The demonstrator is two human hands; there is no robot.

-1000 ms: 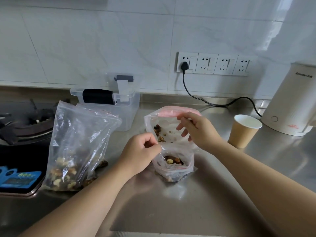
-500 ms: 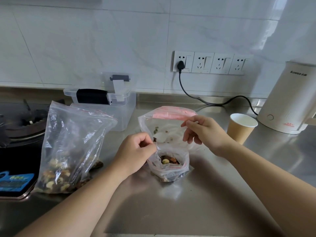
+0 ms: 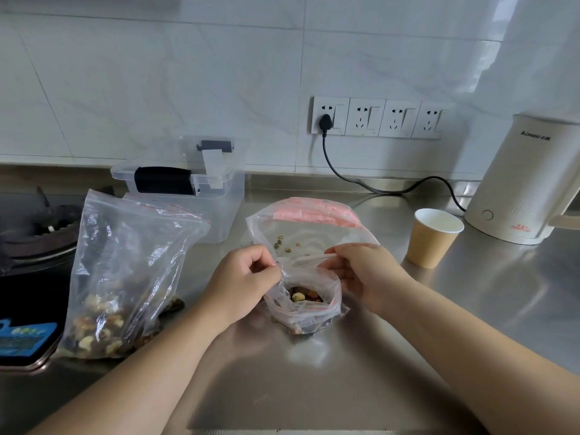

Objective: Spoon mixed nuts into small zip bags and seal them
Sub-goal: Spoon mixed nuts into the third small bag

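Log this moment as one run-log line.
left hand: pinches small zip bag rim | right hand: holds white spoon | bag: open, part-filled, unsealed

Soft, even daylight fills the scene, brightest at the upper right, where a pale streak crosses the wall tiles (image 3: pixel 489 58). The steel counter (image 3: pixel 314 387) shows dull reflections and faint shadows under the arms, with no harsh glare. The wide lens bends straight lines near the edges, and the bottom edge is slightly smeared.
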